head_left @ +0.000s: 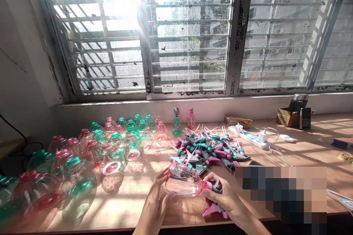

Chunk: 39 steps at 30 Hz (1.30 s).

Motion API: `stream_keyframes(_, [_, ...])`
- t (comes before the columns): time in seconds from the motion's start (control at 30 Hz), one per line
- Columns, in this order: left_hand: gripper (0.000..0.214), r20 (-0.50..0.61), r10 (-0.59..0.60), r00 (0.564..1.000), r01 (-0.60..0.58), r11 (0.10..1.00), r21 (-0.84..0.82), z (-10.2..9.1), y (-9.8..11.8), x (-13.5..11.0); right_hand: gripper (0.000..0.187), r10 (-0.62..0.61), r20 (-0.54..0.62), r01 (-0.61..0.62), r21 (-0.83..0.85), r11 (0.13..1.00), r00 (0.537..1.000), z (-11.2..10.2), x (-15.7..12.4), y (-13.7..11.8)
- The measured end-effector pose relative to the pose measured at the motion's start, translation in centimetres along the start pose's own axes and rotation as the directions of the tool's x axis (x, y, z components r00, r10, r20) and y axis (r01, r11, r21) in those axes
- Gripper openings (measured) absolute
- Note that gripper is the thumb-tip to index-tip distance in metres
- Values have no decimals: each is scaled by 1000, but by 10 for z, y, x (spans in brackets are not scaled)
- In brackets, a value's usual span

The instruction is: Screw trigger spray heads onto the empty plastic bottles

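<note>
A clear pink spray bottle (183, 179) lies on its side in the air between my hands, just above the table's front part. My left hand (157, 194) is wrapped against the base end of the bottle. At the neck, my right hand (220, 192) grips the pink-and-grey spray head (211, 187), whose pink trigger part points down. Just behind the bottle lies a heap of loose spray heads (204, 148) in pink, green and grey, with thin white tubes sticking out.
Many open pink and green bottles (93, 150) stand at the left. Two finished-looking spray bottles (177, 123) are by the wall. A power strip (250, 137) with cables, a cardboard box (286, 117) and a phone (305, 118) sit at the right. A blurred patch hides the front right.
</note>
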<state>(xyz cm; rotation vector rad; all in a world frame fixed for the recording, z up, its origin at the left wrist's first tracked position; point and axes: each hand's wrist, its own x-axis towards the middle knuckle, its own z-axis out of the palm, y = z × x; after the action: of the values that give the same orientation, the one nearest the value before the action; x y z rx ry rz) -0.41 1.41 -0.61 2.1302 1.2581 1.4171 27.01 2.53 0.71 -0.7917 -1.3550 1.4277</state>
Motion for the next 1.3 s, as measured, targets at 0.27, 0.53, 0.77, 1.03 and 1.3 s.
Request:
stream_keyframes(0.27, [44,29,38,999,-40,998,56,-1,3,0,42,-8,-21,9,68,998,1000,0,0,-3])
stream_keyframes(0.53, [42,44,43,998,-46,997,64,-4,6,1,41,-2,2,2,39,999,1000,0,-2,-1])
stream_keyframes(0.77, [43,-1,60,998,-60,998,17,1,2,1,43,16,-23,-14,56,998,1000,2,-1,-4])
stream_keyframes(1.03, [46,10,33,999,-33,999,18,-2,7,1,39,6,24,-7,30,1000,1000,-1,-3,-3])
stream_keyframes(1.3, [50,32,50,998,-51,998,34,1,-4,-2,42,2,22,-2,1,1000,1000,1,-2,-4])
